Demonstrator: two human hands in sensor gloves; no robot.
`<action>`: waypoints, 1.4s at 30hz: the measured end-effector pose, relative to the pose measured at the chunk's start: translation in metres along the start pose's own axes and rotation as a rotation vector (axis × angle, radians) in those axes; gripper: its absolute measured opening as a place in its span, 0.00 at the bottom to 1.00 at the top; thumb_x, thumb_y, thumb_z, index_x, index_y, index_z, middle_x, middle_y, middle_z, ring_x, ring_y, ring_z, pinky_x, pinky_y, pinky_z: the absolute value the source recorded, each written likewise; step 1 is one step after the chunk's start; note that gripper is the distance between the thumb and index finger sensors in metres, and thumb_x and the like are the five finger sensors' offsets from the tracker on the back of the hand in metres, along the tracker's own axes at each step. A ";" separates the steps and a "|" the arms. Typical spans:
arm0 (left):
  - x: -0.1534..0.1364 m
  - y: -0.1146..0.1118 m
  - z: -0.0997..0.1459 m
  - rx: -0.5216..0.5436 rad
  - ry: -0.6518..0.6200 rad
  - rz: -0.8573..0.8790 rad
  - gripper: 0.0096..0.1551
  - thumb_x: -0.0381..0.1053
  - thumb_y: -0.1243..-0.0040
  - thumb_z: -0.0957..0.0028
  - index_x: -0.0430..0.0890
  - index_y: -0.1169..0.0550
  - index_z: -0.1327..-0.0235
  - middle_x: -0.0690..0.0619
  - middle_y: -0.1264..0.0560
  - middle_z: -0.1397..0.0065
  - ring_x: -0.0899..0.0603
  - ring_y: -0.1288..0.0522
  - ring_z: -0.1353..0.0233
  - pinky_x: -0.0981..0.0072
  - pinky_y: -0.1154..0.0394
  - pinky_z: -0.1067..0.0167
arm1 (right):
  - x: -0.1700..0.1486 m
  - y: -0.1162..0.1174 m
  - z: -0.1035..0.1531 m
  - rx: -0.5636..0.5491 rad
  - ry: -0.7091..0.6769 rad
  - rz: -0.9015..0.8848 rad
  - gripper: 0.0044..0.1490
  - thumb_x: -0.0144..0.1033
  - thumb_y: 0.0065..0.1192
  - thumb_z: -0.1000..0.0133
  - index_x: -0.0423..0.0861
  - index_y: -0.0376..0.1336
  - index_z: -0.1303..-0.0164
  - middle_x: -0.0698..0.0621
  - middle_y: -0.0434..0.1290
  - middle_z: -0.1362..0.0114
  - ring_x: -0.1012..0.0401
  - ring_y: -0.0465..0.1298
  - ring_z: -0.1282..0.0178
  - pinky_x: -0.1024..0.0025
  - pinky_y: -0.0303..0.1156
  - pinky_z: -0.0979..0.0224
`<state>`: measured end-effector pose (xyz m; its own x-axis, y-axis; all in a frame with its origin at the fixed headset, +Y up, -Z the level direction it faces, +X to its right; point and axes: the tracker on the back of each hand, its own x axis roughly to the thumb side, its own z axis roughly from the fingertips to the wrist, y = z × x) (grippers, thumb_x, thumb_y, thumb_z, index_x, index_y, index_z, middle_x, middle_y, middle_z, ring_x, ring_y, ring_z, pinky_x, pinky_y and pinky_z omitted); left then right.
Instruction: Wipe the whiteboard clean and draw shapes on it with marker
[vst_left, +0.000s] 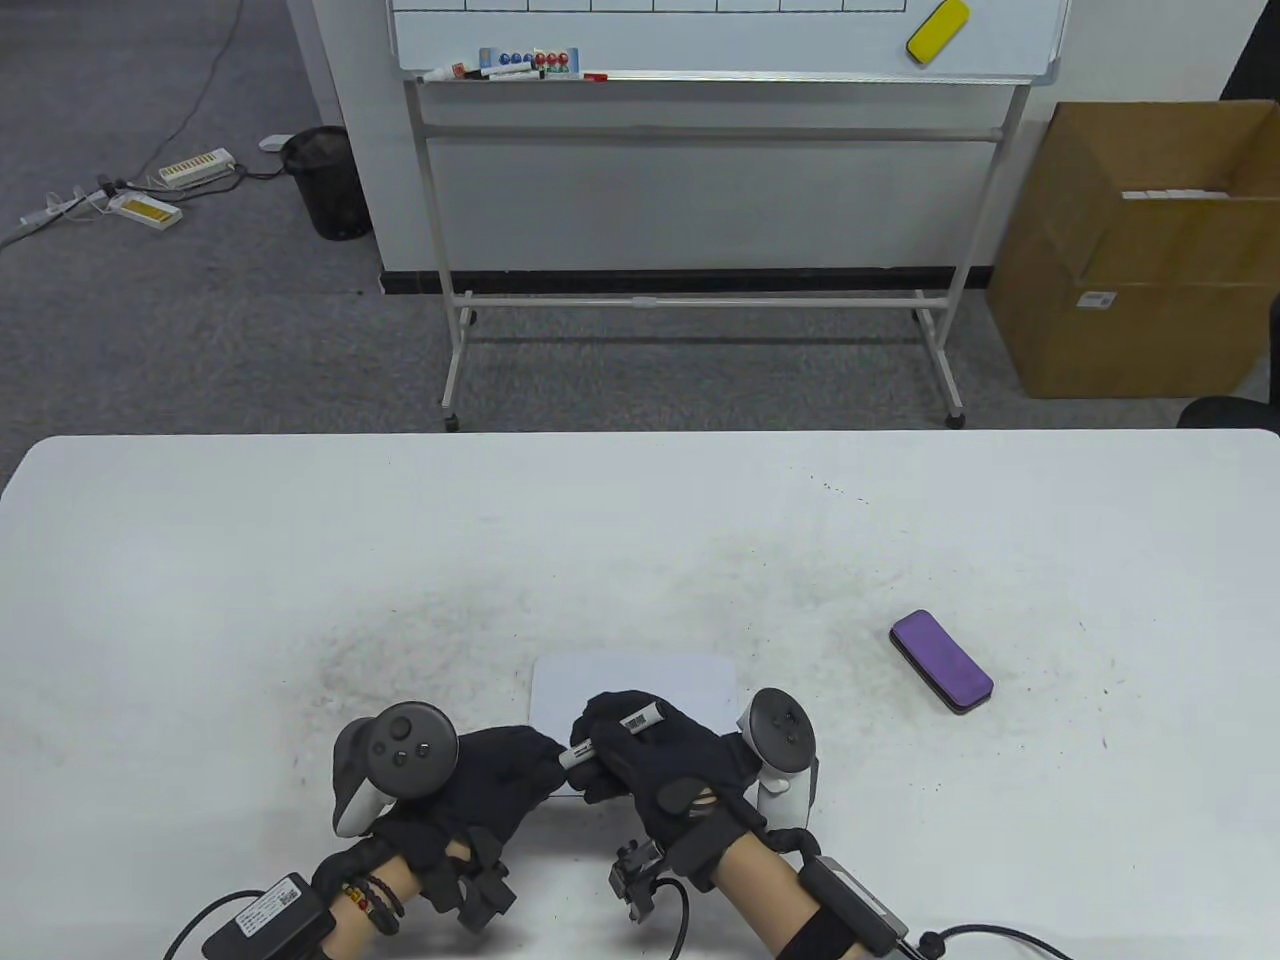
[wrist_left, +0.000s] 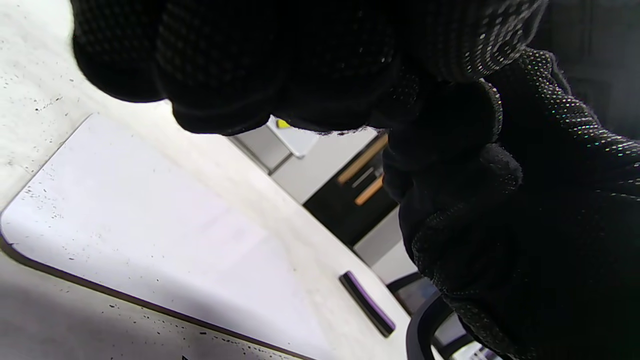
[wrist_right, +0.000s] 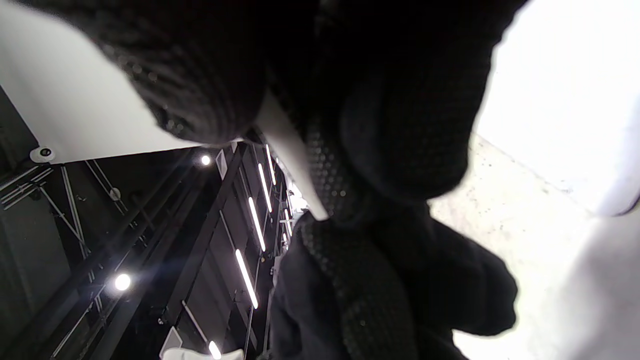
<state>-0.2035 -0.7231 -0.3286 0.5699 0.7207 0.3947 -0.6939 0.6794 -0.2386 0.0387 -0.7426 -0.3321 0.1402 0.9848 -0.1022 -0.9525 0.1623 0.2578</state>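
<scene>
A small blank whiteboard (vst_left: 640, 685) lies on the white table (vst_left: 250, 560) near its front edge, partly under both hands. My right hand (vst_left: 612, 752) grips a white marker (vst_left: 641, 716) that slants over the board's near edge. Its lower left end sits in the curled fingers of my left hand (vst_left: 535, 758); the tip and cap are hidden. In the right wrist view the marker barrel (wrist_right: 292, 165) runs between the gloved fingers. A purple eraser (vst_left: 941, 662) lies on the table to the right of the board, apart from both hands. The left wrist view shows the board (wrist_left: 150, 225) and the eraser (wrist_left: 367, 302).
Dark smudges speckle the table around the board. Beyond the table stands a large whiteboard on a wheeled frame (vst_left: 720, 130), with a yellow eraser (vst_left: 938, 30) and markers on its ledge. On the floor stand a cardboard box (vst_left: 1130, 260) at right and a black bin (vst_left: 325, 180) at left.
</scene>
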 end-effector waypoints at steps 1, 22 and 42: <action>-0.001 0.000 -0.001 -0.010 0.002 0.010 0.26 0.59 0.47 0.59 0.48 0.15 0.58 0.51 0.15 0.65 0.48 0.16 0.61 0.49 0.18 0.50 | 0.000 0.000 0.000 0.003 0.000 0.002 0.25 0.42 0.73 0.57 0.53 0.75 0.48 0.45 0.81 0.43 0.49 0.91 0.58 0.70 0.90 0.56; -0.018 0.023 0.007 0.015 0.154 0.048 0.26 0.60 0.35 0.62 0.50 0.14 0.55 0.49 0.12 0.56 0.47 0.12 0.55 0.46 0.18 0.45 | 0.023 -0.025 0.002 -0.038 -0.138 0.114 0.27 0.44 0.73 0.56 0.54 0.73 0.46 0.46 0.80 0.40 0.50 0.90 0.53 0.68 0.88 0.51; -0.047 0.066 0.014 0.100 0.514 -0.547 0.24 0.52 0.28 0.61 0.58 0.16 0.49 0.50 0.18 0.44 0.45 0.18 0.43 0.41 0.25 0.35 | 0.019 -0.040 0.003 -0.069 -0.125 0.305 0.28 0.44 0.73 0.56 0.53 0.73 0.44 0.47 0.79 0.39 0.50 0.89 0.51 0.66 0.87 0.50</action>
<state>-0.2825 -0.7137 -0.3502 0.9610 0.2743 -0.0359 -0.2755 0.9606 -0.0364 0.0802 -0.7305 -0.3419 -0.1258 0.9880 0.0896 -0.9713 -0.1410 0.1918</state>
